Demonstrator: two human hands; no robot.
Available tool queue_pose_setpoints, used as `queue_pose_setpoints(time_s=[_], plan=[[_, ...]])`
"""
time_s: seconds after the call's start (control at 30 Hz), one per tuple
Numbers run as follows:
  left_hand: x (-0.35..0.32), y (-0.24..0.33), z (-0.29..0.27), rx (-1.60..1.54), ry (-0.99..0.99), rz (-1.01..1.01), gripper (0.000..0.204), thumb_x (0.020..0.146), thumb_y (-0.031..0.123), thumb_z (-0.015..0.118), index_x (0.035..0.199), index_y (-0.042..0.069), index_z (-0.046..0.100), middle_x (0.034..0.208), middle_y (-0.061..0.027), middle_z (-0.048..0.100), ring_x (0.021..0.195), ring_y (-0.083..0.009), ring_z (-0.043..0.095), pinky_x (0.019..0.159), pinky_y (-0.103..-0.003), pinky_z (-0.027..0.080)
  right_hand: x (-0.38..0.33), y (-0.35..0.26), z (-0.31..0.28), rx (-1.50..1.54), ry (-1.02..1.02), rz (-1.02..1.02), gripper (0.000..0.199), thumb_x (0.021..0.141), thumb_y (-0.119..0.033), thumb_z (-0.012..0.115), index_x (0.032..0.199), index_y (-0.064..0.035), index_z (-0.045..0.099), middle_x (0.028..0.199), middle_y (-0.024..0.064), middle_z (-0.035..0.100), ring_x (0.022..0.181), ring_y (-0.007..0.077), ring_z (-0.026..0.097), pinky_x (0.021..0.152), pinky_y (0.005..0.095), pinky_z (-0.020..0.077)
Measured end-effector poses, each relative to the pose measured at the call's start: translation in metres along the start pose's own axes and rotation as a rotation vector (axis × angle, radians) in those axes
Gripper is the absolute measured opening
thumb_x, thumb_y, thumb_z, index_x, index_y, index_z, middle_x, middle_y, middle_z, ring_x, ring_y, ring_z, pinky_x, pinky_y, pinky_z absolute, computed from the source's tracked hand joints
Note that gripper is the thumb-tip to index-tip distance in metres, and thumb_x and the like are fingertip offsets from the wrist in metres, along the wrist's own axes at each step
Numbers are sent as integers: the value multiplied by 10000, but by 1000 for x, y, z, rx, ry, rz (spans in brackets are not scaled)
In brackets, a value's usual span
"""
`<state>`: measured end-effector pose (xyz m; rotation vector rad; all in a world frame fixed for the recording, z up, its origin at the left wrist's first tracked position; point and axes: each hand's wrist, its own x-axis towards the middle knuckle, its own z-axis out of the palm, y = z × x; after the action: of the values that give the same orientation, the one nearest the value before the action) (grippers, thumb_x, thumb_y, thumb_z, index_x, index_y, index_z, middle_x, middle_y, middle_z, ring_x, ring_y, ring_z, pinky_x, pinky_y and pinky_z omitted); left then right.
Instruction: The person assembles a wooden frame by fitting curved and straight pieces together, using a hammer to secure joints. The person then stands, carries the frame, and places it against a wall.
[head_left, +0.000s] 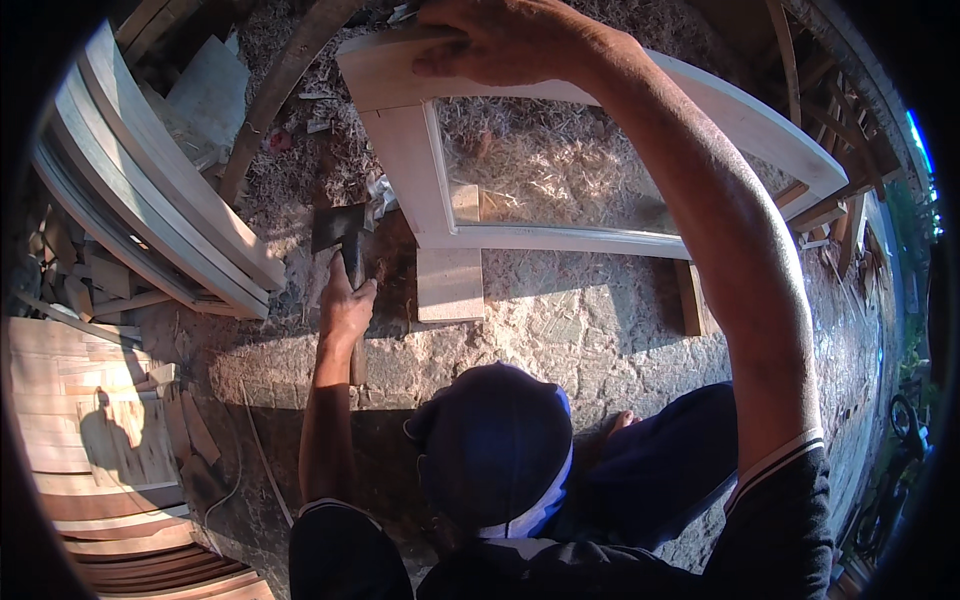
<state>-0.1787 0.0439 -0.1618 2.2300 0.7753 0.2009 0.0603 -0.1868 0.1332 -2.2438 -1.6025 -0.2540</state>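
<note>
In my left hand (345, 308) is a hammer-like tool (338, 227) with a broad dark head and a wooden handle running down toward my forearm. My fingers are closed round it just below the head. My right hand (510, 42) reaches far across and grips the upper left corner of a pale wooden frame (397, 150), fingers curled over its rail. The frame has a long opening, a curved far side and a narrow right end. Under its near side are a pale board (449, 285) and a wooden block (692, 298). The tool is left of the frame, apart from it.
Long curved pale pieces (175, 190) stand stacked at the left. Wood shavings (560, 140) cover the ground beyond and beneath the frame. Stacked boards (60, 400) lie at the lower left, with a thin cord (240, 450) beside them. Timber offcuts (850, 235) are heaped at the right.
</note>
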Motion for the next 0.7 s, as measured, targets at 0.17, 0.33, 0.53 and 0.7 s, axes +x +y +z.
queue_pose_setpoints(time_s=[0.17, 0.33, 0.53, 0.7], plan=[[-9, 6, 25, 209, -60, 164, 801, 887, 186, 686, 1553, 28, 270, 1099, -347, 668, 1029, -513, 658, 884, -520, 538, 6, 4, 5, -61, 2, -14, 357, 925, -348, 681, 1061, -19, 712, 999, 229, 725, 970, 405, 695, 854, 493, 529], [0, 20, 19, 136, -52, 60, 795, 895, 190, 671, 1562, 53, 260, 1155, -336, 658, 1046, -491, 665, 900, -526, 542, 2, 10, 5, -53, 16, -30, 357, 920, -350, 685, 1048, -18, 711, 992, 232, 725, 965, 409, 696, 852, 496, 529], [-1, 11, 26, 260, -81, 159, 812, 890, 216, 674, 1563, 40, 256, 1177, -344, 650, 1056, -500, 658, 908, -525, 543, -1, 6, 6, -20, 47, -18, 370, 918, -361, 685, 1063, -21, 712, 979, 234, 726, 952, 413, 698, 843, 496, 533], [-2, 9, 26, 225, -91, 132, 824, 883, 222, 690, 1560, 39, 258, 1160, -348, 656, 1045, -516, 653, 901, -534, 537, -4, 6, -3, -28, -43, 57, 387, 916, -375, 694, 1084, -28, 712, 1006, 234, 730, 979, 400, 700, 863, 491, 530]])
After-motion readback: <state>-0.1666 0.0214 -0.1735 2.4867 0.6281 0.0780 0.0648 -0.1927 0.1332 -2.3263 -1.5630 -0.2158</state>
